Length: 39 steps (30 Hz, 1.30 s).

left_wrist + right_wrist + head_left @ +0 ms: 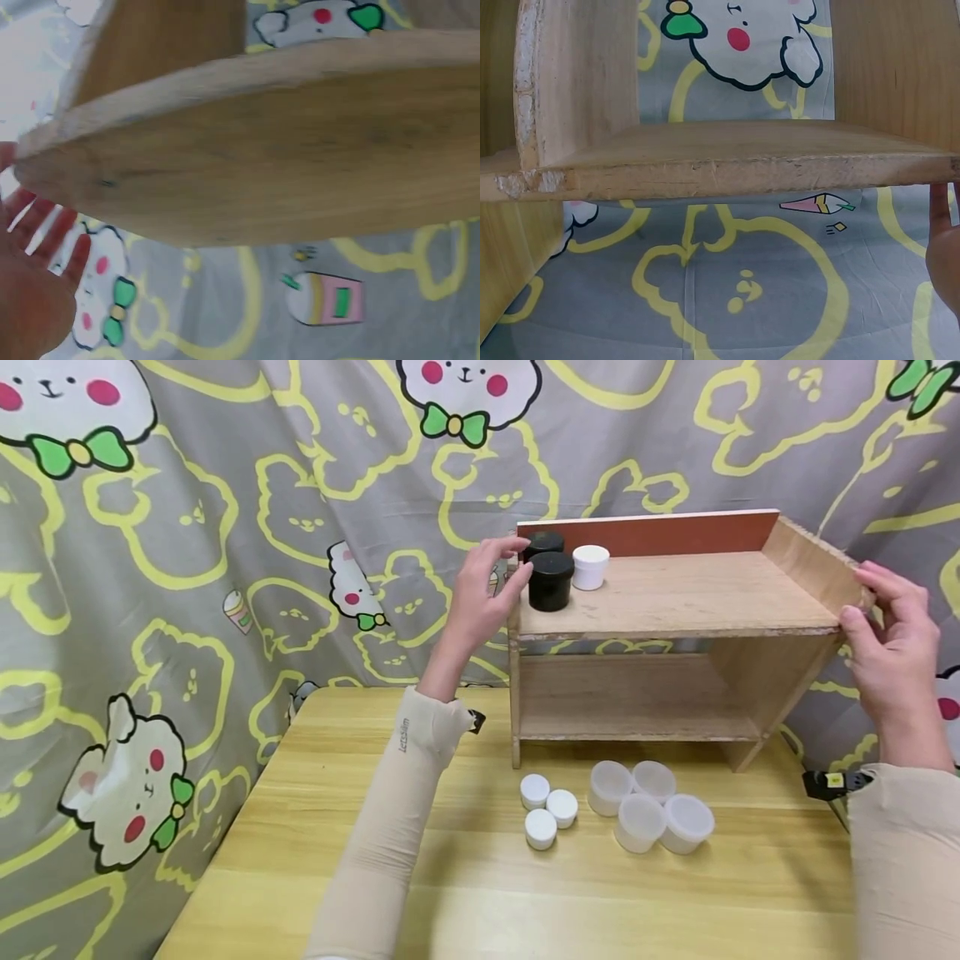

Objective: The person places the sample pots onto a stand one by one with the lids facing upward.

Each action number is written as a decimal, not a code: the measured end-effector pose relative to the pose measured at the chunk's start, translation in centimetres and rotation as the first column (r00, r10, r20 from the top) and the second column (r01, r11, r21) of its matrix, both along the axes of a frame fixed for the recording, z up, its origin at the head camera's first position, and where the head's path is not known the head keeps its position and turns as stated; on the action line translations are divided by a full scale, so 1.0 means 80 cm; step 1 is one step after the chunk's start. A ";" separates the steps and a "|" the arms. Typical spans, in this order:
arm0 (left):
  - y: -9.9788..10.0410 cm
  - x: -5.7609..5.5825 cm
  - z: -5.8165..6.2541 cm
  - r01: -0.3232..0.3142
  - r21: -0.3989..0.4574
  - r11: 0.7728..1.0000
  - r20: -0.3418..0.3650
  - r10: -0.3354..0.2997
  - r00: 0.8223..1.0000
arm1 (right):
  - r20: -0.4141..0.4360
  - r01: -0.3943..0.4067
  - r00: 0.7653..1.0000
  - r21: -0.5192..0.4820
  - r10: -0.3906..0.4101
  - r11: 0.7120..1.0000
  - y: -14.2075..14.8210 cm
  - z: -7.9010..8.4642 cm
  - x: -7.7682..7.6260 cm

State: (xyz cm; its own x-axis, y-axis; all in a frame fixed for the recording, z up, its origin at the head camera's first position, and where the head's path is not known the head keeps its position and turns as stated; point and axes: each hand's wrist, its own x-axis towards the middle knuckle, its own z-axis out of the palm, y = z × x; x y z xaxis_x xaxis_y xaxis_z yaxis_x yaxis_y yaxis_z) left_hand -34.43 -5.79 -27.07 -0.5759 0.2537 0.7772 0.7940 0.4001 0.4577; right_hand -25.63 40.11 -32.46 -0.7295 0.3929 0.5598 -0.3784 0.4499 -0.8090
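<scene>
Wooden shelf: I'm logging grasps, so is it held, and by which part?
The right hand holds the wooden shelf by its right side panel's upper front corner. The left hand is at the left side panel; its grip is unclear.

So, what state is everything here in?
Shelf: upright.
Black jars: upright on the shelf, front one lidded.
White jar: upright beside them, lidded.
Small white jars: three, upright, clustered on the table.
Cloudy tubs: four, upright, clustered; lids unclear.
Left hand: at the shelf's left end, grip unclear.
Right hand: grips the shelf's right side.
Curtain: hanging behind.
</scene>
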 end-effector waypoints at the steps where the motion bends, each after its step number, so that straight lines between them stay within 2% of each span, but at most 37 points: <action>1: -0.002 -0.001 -0.007 0.009 0.014 1.000 0.002 -0.009 1.000 | -0.002 0.000 1.000 0.004 0.000 1.000 0.000 0.000 0.000; 4: -0.007 -0.006 -0.026 0.045 0.056 0.997 -0.023 -0.044 0.999 | 0.008 -0.002 1.000 0.007 0.002 1.000 -0.001 0.000 -0.001; 7: -0.002 0.006 -0.033 0.111 0.140 0.984 -0.058 -0.104 0.993 | 0.014 -0.001 1.000 -0.003 0.001 1.000 -0.003 0.001 0.001; 10: 0.005 0.019 -0.032 0.182 0.237 0.954 -0.096 -0.163 0.982 | 0.029 -0.002 1.000 -0.002 0.002 1.000 -0.005 0.003 0.003; 11: 0.007 0.024 -0.031 0.192 0.261 0.946 -0.105 -0.170 0.980 | 0.035 -0.003 0.999 -0.003 0.003 1.000 -0.005 0.004 0.004; 17: 0.011 0.022 -0.037 0.205 0.309 0.929 -0.120 -0.176 0.977 | 0.021 -0.003 1.000 -0.030 0.004 1.000 -0.006 0.007 0.003; 21: 0.012 0.022 -0.038 0.206 0.315 0.927 -0.098 -0.184 0.978 | -0.042 0.044 0.998 -0.001 -0.044 0.999 -0.021 0.014 0.012; 25: 0.012 0.022 -0.039 0.202 0.317 0.927 -0.082 -0.186 0.979 | -0.121 0.097 0.989 0.065 -0.089 0.993 -0.052 0.025 0.034; 29: 0.013 0.023 -0.041 0.201 0.305 0.931 -0.073 -0.188 0.980 | -0.250 0.128 0.964 0.134 -0.091 0.983 -0.077 0.031 0.053; 31: 0.013 0.023 -0.041 0.202 0.297 0.933 -0.075 -0.189 0.979 | -0.306 0.116 0.950 0.146 -0.067 0.983 -0.085 0.030 0.056; 34: 0.013 0.022 -0.040 0.203 0.290 0.935 -0.081 -0.187 0.979 | -0.354 0.020 0.935 0.115 0.022 0.993 -0.100 0.025 0.056; 37: 0.013 0.021 -0.040 0.203 0.286 0.937 -0.088 -0.185 0.979 | -0.332 -0.079 0.934 0.161 0.130 0.984 -0.122 0.010 0.052; 39: 0.012 0.020 -0.041 0.204 0.288 0.935 -0.091 -0.186 0.978 | -0.289 -0.126 0.937 0.240 0.195 0.963 -0.141 -0.005 0.050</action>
State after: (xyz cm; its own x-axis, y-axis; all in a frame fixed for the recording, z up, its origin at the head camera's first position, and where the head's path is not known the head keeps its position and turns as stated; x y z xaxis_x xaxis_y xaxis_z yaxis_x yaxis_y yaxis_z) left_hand -32.86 -4.79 -30.35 -0.4870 0.1104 0.8664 0.8731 0.0891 0.4793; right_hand -21.61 28.82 -32.89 -0.5511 0.1305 0.8242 -0.6744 0.5120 -0.5320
